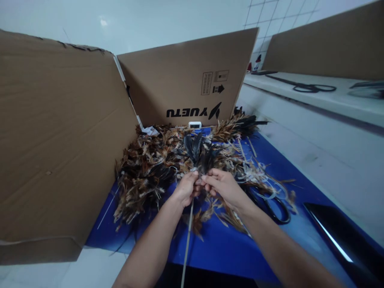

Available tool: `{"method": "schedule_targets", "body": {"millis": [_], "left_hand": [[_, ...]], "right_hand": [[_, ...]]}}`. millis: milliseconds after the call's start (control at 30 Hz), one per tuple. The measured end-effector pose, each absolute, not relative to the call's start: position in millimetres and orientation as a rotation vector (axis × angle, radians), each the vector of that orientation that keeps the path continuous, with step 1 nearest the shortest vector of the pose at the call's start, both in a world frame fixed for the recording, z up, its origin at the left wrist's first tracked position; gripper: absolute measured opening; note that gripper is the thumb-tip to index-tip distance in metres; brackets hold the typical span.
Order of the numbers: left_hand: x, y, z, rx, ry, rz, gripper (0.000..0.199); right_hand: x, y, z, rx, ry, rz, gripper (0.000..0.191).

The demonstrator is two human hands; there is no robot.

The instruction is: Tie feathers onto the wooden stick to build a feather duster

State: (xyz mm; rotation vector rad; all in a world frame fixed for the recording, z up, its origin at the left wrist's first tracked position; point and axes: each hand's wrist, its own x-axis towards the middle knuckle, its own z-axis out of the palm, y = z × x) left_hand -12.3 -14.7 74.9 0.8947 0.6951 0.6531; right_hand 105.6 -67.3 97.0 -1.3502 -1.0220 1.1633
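Observation:
My left hand [186,188] grips a thin pale stick [187,236] that runs down toward me, with a tuft of dark feathers [198,152] bound at its top. My right hand [223,186] pinches the base of that same feather tuft, fingertips touching the left hand. Both hands hover over a heap of brown, orange and black feathers [147,172] spread on a blue mat [222,244]. Black scissors [274,208] lie on the mat just right of my right wrist.
Brown cardboard panels stand on the left [60,136] and at the back [186,76], the back one printed upside down. A small white device [195,125] sits at its foot. A dark tablet [345,240] lies at the right. More scissors [312,87] rest on a white ledge.

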Motion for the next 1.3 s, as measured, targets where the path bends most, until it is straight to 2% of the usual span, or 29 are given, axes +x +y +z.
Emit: {"method": "schedule_targets", "body": {"millis": [300, 933, 1067, 1300], "left_hand": [[-6, -18, 73, 0.920, 0.847, 0.702, 0.033], [-1, -25, 64, 1.079, 0.884, 0.743, 0.045], [0, -26, 65, 1.145, 0.931, 0.724, 0.041], [0, -22, 59, 1.227, 1.056, 0.721, 0.036]], "right_hand": [[99, -53, 91, -1.437, -1.023, 1.102, 0.017], [107, -52, 81, -1.503, -0.990, 1.129, 0.010], [111, -51, 71, -1.526, -1.129, 1.041, 0.013], [117, -60, 73, -1.642, -1.595, 0.666, 0.014]]}}
